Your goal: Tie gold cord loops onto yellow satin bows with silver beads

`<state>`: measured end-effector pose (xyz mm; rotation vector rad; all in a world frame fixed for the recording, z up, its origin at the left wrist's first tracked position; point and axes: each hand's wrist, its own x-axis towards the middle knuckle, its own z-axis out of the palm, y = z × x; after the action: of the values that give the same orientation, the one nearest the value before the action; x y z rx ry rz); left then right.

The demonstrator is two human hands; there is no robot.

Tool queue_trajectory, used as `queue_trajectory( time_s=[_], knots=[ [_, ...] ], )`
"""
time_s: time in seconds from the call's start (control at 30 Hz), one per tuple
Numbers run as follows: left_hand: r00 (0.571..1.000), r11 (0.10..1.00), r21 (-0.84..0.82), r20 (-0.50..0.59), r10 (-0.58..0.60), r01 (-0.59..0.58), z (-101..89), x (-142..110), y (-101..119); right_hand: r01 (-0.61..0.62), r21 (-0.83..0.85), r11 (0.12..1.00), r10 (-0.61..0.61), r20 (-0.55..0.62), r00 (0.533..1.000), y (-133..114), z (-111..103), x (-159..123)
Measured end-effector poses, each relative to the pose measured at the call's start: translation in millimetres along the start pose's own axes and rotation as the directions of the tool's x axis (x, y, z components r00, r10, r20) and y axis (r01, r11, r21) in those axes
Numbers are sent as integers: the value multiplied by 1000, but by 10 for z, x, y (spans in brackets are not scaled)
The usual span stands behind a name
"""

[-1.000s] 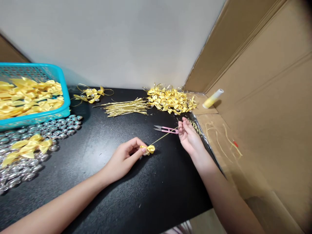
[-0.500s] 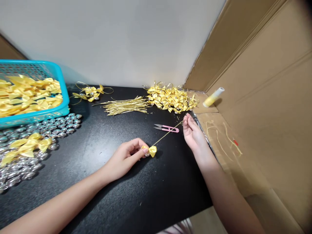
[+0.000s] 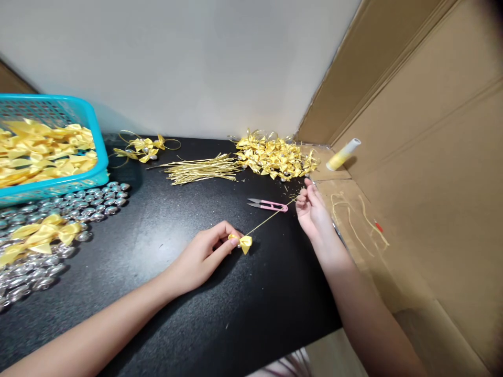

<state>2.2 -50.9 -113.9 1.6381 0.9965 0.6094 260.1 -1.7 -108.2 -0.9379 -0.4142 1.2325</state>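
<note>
Between thumb and fingers, my left hand [image 3: 214,251] pinches a yellow satin bow [image 3: 245,243] just above the black table [image 3: 188,319]. A small silvery bead shows under the bow, mostly covered by my fingers. From the bow a thin gold cord [image 3: 267,219] runs taut up to the right. Its far end sits in the curled fingers of my right hand [image 3: 312,209]. Pink-handled thread snips [image 3: 269,204] lie on the table, with the cord passing over their handle end.
Behind lie a bundle of cut gold cords [image 3: 202,169] and a heap of beaded bows [image 3: 273,157]. Left are a blue basket [image 3: 102,152] of bows, silver beads [image 3: 102,204], and loose bows [image 3: 47,233]. A yellow-white tube [image 3: 343,155] stands by the cardboard wall [image 3: 428,157].
My right hand has shifted slightly right and its fingers have curled more around the cord end. My left hand and the bow stay nearly in place.
</note>
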Motion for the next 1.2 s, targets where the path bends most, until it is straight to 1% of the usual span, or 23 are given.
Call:
queue_trajectory(
  time_s=[0.13, 0.27, 0.37, 0.57, 0.7, 1.0, 1.2],
  knots=[
    [999, 1000, 12, 35, 4, -4, -9, 3, 7, 36, 17, 999, -36, -18, 999, -41, -23, 36],
    [1000, 1000, 16, 1, -10, 10, -6, -2, -8, 43, 42, 998, -42, -35, 999, -59, -29, 50],
    [1000, 1000, -13, -7, -13, 13, 0, -1, -22, 19, 56, 998, -19, -5, 1000, -58, -13, 22],
    [999, 992, -121, -2, -39, 38, 8, 8, -9, -58, 46, 997, 55, 59, 997, -109, 69, -70],
    [997, 990, -120, 24, -69, 72, -6, 12, 11, -66, 91, 994, 59, 74, 996, -164, 94, -92],
    [994, 990, -138, 111, 0, 15, -86, 13, 48, -70, 73, 995, 64, 77, 995, -136, 63, -73],
    [995, 996, -87, 99, 1, 8, -66, 17, 34, -64, 92, 994, 60, 41, 997, -154, 77, -77]
  ],
)
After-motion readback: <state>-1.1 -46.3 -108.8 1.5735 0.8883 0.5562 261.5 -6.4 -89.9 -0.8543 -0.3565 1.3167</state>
